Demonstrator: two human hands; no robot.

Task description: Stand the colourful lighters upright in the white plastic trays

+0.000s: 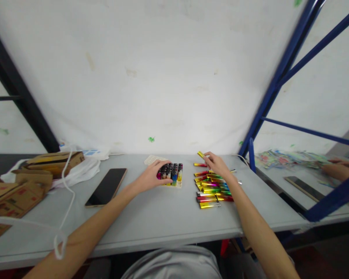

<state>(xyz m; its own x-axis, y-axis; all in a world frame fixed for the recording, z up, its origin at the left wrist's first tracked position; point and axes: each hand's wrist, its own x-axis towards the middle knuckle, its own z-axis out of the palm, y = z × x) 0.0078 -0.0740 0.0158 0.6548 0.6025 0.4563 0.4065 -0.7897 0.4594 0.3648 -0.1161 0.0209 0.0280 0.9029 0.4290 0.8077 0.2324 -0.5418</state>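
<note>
A block of upright lighters (171,170) with dark tops stands in rows in a pale plastic tray (178,185). My left hand (151,176) curves round the left side of this block, thumb along the front and fingers over the back. Between the fingertips of my right hand (216,163) is a shiny gold lighter (201,154), held tilted above the table. Under and in front of that hand lies a loose heap of metallic lighters (211,188) in gold, red, green and silver. The far fingers of my left hand are partly hidden.
A white perforated tray (154,159) lies behind the block. To the left are a phone (107,187), torn cardboard boxes (20,193) and a white cable (64,174). A blue metal frame (264,104) rises at right; beyond it another person's hands (339,167) touch colourful sheets.
</note>
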